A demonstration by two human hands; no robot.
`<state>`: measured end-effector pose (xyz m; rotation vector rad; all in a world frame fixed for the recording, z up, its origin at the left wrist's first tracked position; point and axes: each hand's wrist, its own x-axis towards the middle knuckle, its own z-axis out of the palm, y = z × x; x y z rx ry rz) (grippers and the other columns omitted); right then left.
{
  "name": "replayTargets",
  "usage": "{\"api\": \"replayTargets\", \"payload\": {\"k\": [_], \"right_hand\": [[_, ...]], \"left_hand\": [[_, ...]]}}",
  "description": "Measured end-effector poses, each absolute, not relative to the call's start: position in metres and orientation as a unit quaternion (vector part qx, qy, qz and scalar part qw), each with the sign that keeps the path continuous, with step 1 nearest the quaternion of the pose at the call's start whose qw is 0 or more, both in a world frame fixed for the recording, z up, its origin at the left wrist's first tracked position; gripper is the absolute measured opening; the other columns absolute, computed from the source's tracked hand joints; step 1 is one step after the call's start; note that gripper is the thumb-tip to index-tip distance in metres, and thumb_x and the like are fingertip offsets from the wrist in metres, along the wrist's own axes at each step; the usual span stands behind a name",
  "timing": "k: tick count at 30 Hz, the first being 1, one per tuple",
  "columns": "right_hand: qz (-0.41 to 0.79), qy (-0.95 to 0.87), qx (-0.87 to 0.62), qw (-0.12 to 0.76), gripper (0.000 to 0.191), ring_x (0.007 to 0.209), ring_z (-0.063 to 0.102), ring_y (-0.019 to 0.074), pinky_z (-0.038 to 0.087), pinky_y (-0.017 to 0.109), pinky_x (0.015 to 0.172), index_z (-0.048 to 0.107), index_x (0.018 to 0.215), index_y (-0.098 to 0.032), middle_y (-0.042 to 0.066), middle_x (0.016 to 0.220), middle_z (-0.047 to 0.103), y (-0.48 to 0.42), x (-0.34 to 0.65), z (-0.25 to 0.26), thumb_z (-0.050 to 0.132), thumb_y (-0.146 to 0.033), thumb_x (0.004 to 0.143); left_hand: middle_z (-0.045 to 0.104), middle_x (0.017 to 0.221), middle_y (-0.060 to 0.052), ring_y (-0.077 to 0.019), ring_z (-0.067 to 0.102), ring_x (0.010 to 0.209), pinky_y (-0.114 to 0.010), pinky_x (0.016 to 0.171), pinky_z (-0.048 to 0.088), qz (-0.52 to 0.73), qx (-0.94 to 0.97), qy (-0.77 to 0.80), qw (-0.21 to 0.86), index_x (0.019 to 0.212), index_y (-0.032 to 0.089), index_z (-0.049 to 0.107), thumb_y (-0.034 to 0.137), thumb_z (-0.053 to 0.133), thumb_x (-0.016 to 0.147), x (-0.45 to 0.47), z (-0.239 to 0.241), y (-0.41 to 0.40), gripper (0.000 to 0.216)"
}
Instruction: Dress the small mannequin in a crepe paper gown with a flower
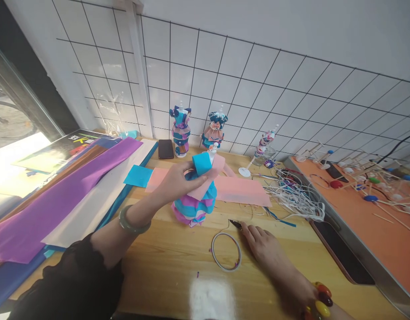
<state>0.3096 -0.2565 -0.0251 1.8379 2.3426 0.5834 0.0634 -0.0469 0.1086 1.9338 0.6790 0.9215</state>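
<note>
Three paper-dressed dolls (181, 129) stand finished at twelve o'clock on the table (165, 262), while the left hand (176, 182) grips a fourth doll (195, 200) at centre, skirt layered, pink strip loose, and the right hand (263, 244) rests open by the scissors (236, 224) at four o'clock.

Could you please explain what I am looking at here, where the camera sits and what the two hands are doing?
There is no machine: a camera worn on a person's head looks down at their own hands over a wooden table. The left hand grips a small paper-dressed doll, pressing pink and blue paper against it. The right hand rests flat on the table, fingertips at a small dark tool, beside a wire ring. Around them lie a pink paper strip, purple paper, a phone, white strips and three finished dolls by the wall.
</note>
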Motion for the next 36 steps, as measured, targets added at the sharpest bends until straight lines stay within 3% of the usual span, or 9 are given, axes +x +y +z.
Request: {"api": "replayTargets", "payload": {"k": [4, 8, 12, 18, 22, 27, 32, 36], "right_hand": [[0.145, 0.738, 0.659, -0.004, 0.032, 0.073, 0.062, 0.0201, 0.052, 0.032, 0.064, 0.045, 0.121, -0.010, 0.009, 0.083, 0.062, -0.260, 0.311, -0.025, 0.034, -0.023, 0.094], [0.127, 0.662, 0.738, -0.042, 0.037, 0.074, 0.065, 0.0206, 0.052, 0.030, 0.059, 0.047, 0.119, -0.013, 0.010, 0.090, 0.063, -0.272, 0.318, -0.024, 0.030, -0.036, 0.096], [0.131, 0.607, 0.783, -0.028, 0.037, 0.071, 0.064, 0.0212, 0.050, 0.031, 0.055, 0.049, 0.116, -0.013, 0.011, 0.093, 0.063, -0.284, 0.331, -0.028, 0.029, -0.037, 0.095], [0.215, 0.612, 0.760, -0.052, 0.036, 0.093, 0.058, 0.0308, 0.046, 0.045, 0.075, 0.055, 0.113, -0.012, 0.017, 0.102, 0.061, -0.283, 0.324, -0.025, 0.035, -0.036, 0.093], [0.115, 0.658, 0.732, -0.134, 0.025, 0.089, 0.058, 0.0241, 0.045, 0.038, 0.076, 0.062, 0.094, -0.018, 0.011, 0.093, 0.064, -0.267, 0.284, -0.010, 0.040, -0.032, 0.093], [0.052, 0.621, 0.765, -0.162, 0.028, 0.074, 0.059, 0.0227, 0.043, 0.036, 0.070, 0.061, 0.075, -0.020, 0.007, 0.072, 0.063, -0.244, 0.245, -0.002, 0.045, -0.036, 0.091], [0.018, 0.648, 0.742, -0.174, 0.027, 0.072, 0.060, 0.0220, 0.044, 0.033, 0.067, 0.062, 0.078, -0.021, 0.007, 0.074, 0.063, -0.241, 0.243, -0.006, 0.049, -0.042, 0.088], [0.022, 0.625, 0.757, -0.190, 0.028, 0.070, 0.062, 0.0193, 0.044, 0.029, 0.063, 0.063, 0.086, -0.022, 0.007, 0.079, 0.066, -0.247, 0.233, 0.001, 0.039, -0.035, 0.094]], "left_hand": [[0.069, 0.093, -0.005, -0.0193, 0.061, 0.087, -0.031, 0.073, 0.050, 0.375, 0.777, 0.269, 0.428, 0.095, 0.018, 0.068, 0.041, 0.064, 0.071, 0.063, 0.107, -0.045, 0.033], [0.068, 0.094, -0.005, -0.0195, 0.061, 0.087, -0.031, 0.075, 0.050, 0.382, 0.774, 0.261, 0.432, 0.096, 0.018, 0.067, 0.039, 0.063, 0.072, 0.063, 0.105, -0.044, 0.033], [0.069, 0.095, -0.005, -0.0189, 0.061, 0.087, -0.030, 0.074, 0.050, 0.380, 0.773, 0.260, 0.437, 0.096, 0.017, 0.067, 0.039, 0.063, 0.072, 0.063, 0.108, -0.046, 0.032], [0.069, 0.098, -0.005, -0.0182, 0.061, 0.089, -0.029, 0.075, 0.050, 0.377, 0.768, 0.254, 0.452, 0.099, 0.017, 0.066, 0.041, 0.063, 0.073, 0.064, 0.108, -0.047, 0.035], [0.069, 0.098, -0.005, -0.0181, 0.061, 0.088, -0.030, 0.076, 0.050, 0.379, 0.769, 0.258, 0.447, 0.099, 0.018, 0.066, 0.041, 0.063, 0.073, 0.064, 0.106, -0.048, 0.035], [0.068, 0.101, -0.005, -0.0191, 0.061, 0.092, -0.030, 0.078, 0.051, 0.381, 0.763, 0.248, 0.460, 0.099, 0.018, 0.066, 0.040, 0.063, 0.073, 0.064, 0.107, -0.049, 0.035], [0.068, 0.100, -0.005, -0.0207, 0.061, 0.093, -0.030, 0.077, 0.051, 0.383, 0.762, 0.257, 0.453, 0.098, 0.018, 0.067, 0.041, 0.064, 0.072, 0.063, 0.109, -0.049, 0.035], [0.068, 0.099, -0.005, -0.0197, 0.061, 0.091, -0.030, 0.077, 0.051, 0.381, 0.766, 0.251, 0.453, 0.098, 0.018, 0.066, 0.042, 0.063, 0.073, 0.065, 0.107, -0.047, 0.034]]}}
